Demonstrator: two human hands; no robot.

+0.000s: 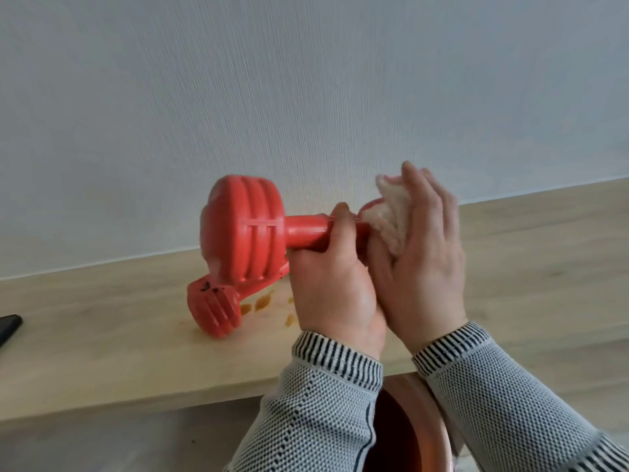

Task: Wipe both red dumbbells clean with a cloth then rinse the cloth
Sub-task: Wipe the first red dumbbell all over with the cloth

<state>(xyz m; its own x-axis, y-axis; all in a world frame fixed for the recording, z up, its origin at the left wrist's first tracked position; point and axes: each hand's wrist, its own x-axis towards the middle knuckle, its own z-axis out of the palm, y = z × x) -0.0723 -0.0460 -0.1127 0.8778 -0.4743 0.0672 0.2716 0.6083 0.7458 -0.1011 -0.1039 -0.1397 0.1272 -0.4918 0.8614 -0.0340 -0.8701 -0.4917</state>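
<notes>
**One dumbbell held up and wiped, the other lying on the shelf**

Head view. The left hand [335,284] is curled around the handle of a red dumbbell [250,233] and holds it lifted above the wooden shelf [102,352]. Its left weight end, with ribs, shows fully. The right end is almost all covered by a white cloth [391,216]; only a small strip of red is seen there. The right hand [425,260] presses the cloth on that end with its fingers nearly straight. How the thumb lies I cannot tell, because the back of the hand faces the camera.

The second red dumbbell [212,310] lies on the shelf, under and a little behind the lifted one. Only one weight end and a short part of the handle are visible; the rest is hidden by the lifted dumbbell and the left hand. It has dark spots on top. Some orange-brown stains [263,301] are on the wood just beside it.

The shelf meets the pale wall [306,80] at the back, and its front edge runs near the two sleeves. To the right of the hands the shelf surface is open. At the left edge of the picture a dark object [10,327] is cut off, and I cannot say what it is. Below, between the sleeves, a reddish-brown basin [425,437] is partly hidden and cut off by the bottom edge.
</notes>
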